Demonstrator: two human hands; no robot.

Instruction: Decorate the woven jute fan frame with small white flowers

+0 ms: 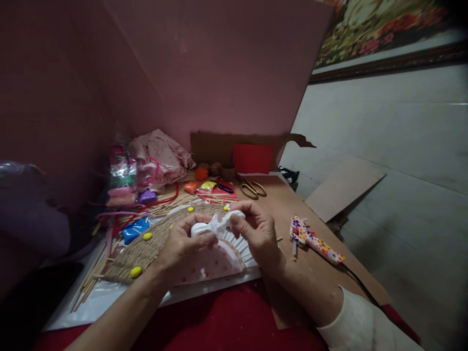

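Observation:
Both hands hold a small packet of white modelling clay [217, 225], its middle crinkled like clear plastic. My left hand [186, 239] pinches its left end between thumb and fingers. At the other end, my right hand [256, 229] grips it with thumb and fingertips. Below them lies a fan-shaped piece [157, 253] wrapped in brown cord, with a row of yellow clay dots [147, 236] along it. Its inner half-round part [212, 265] is covered in pale pink dotted cloth, partly hidden by my hands.
A flower-patterned glue gun [314, 241] rests on brown cardboard [281, 200] at the right. Scissors [252, 187], an orange packet [191, 186], a yellow packet [208, 185] and a blue packet [135, 230] lie behind and left. Thin sticks [171, 207] and bunched pink cloth [161, 156] are at the back.

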